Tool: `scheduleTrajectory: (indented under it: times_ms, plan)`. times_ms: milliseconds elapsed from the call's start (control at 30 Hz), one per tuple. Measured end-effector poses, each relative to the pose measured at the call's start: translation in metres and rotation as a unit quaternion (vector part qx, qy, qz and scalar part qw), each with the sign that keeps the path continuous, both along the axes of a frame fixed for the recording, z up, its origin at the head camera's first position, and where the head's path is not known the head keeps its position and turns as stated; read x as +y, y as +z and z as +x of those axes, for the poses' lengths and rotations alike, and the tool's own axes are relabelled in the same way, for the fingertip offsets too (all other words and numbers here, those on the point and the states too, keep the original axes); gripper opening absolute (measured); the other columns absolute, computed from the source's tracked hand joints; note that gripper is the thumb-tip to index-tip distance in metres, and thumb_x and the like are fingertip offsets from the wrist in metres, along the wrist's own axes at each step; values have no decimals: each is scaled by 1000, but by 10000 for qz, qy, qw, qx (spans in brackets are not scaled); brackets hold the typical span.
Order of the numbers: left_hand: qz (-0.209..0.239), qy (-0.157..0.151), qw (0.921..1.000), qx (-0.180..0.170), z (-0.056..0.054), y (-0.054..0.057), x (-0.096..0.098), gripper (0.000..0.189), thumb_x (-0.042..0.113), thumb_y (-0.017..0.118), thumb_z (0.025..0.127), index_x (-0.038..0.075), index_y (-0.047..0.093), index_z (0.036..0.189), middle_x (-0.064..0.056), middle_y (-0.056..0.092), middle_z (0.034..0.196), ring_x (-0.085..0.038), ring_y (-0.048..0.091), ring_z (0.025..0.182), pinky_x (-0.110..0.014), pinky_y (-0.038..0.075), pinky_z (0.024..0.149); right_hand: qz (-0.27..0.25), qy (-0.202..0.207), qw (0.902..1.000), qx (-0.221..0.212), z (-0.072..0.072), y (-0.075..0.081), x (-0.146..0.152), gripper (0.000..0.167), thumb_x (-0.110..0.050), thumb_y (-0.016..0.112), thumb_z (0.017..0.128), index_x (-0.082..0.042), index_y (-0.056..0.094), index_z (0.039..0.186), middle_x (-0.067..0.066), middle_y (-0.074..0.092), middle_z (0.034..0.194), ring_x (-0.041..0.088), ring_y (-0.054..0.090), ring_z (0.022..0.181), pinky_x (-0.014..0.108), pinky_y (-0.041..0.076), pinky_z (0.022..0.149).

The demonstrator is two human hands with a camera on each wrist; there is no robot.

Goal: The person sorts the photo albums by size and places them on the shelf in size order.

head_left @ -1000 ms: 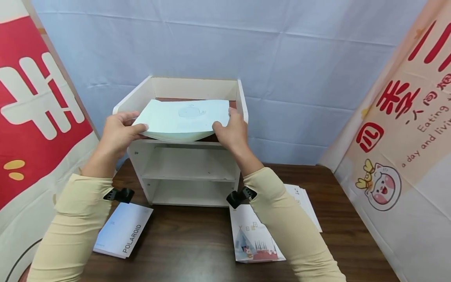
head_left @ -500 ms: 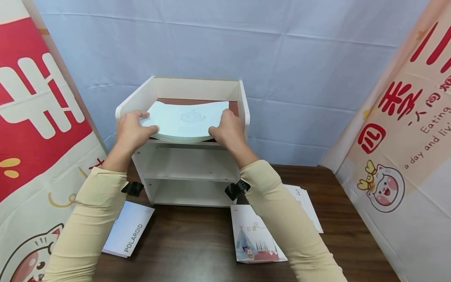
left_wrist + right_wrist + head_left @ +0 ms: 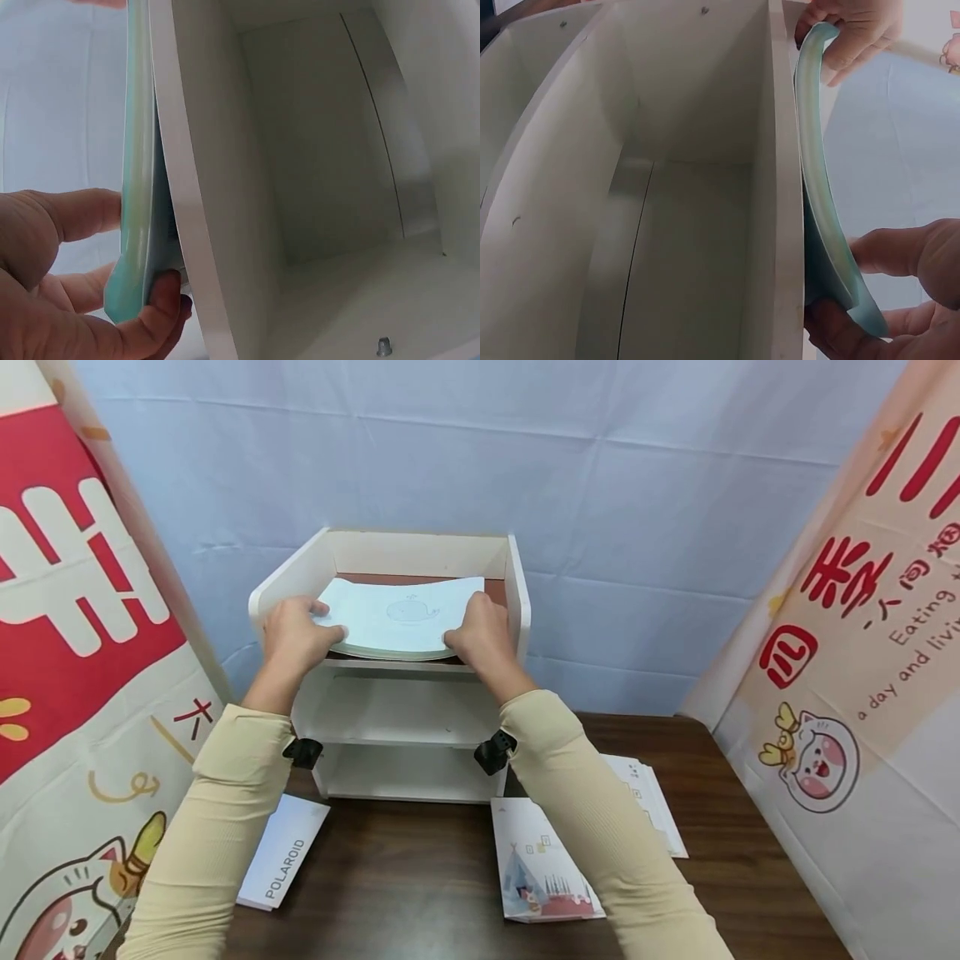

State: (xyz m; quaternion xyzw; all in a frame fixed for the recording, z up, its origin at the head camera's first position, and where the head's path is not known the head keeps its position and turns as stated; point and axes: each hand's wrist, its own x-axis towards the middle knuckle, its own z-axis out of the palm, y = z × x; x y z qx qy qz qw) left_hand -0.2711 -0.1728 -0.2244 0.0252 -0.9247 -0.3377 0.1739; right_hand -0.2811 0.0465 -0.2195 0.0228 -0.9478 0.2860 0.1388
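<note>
A pale-blue notebook point(image 3: 393, 610) with a small whale drawing lies over the top tier of a white desktop shelf point(image 3: 296, 572). Whether it is one thick notebook or several stacked, I cannot tell. My left hand point(image 3: 294, 633) pinches its left front corner, thumb on top and fingers beneath. At the opposite corner my right hand point(image 3: 483, 633) grips it the same way. In the left wrist view the layered, yellowish edge of the notebook point(image 3: 139, 172) runs close along the shelf board. The right wrist view shows the notebook point(image 3: 819, 150) bowed, its middle curving toward the board.
Two lower compartments open to the front below the top tier. A booklet marked POLAROID point(image 3: 285, 852) lies on the dark wooden table point(image 3: 405, 877) at left. At right are an illustrated booklet point(image 3: 536, 868) and more white booklets point(image 3: 648, 806), partly behind my forearm. Cloth hangs on three sides.
Both hands and the notebook have come lower into the top tier. My left hand has shifted right, and the notebook's front edge now shows less thickness.
</note>
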Motion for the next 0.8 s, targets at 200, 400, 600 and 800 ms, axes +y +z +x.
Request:
scheduleTrajectory:
  times_ms: [200, 400, 600, 800]
  plan:
    - [-232, 155, 9996, -110, -8, 2, 4, 43, 18, 69, 78, -5, 59, 114, -23, 53, 117, -42, 42, 111, -47, 34, 91, 35, -138, 9999, -42, -7, -4, 0, 27, -17, 72, 75, -4, 49, 80, 8, 51, 74, 23, 51, 70, 30, 41, 58]
    - [-243, 232, 9992, -220, -14, -1, 5, 44, 19, 69, 78, -5, 59, 114, -24, 52, 118, -43, 41, 112, -46, 34, 91, -15, -87, 10000, -15, -10, -8, 3, 29, -18, 73, 76, -2, 49, 82, 9, 50, 77, 23, 51, 73, 31, 41, 61]
    - [-357, 264, 9988, -190, -14, -2, 8, 47, 19, 69, 77, -6, 57, 115, -26, 52, 117, -43, 40, 111, -46, 32, 93, 290, -248, 9992, 105, -9, -9, 3, 30, -19, 71, 78, -1, 52, 93, 11, 55, 81, 24, 55, 76, 33, 45, 64]
    - [-826, 247, 9961, -172, -7, 2, 10, 52, 19, 69, 73, -3, 55, 118, -26, 49, 115, -40, 40, 108, -48, 34, 88, 1241, -441, 9910, 258, -4, -3, -3, 26, -19, 64, 79, -5, 52, 97, 9, 57, 81, 26, 57, 74, 36, 46, 57]
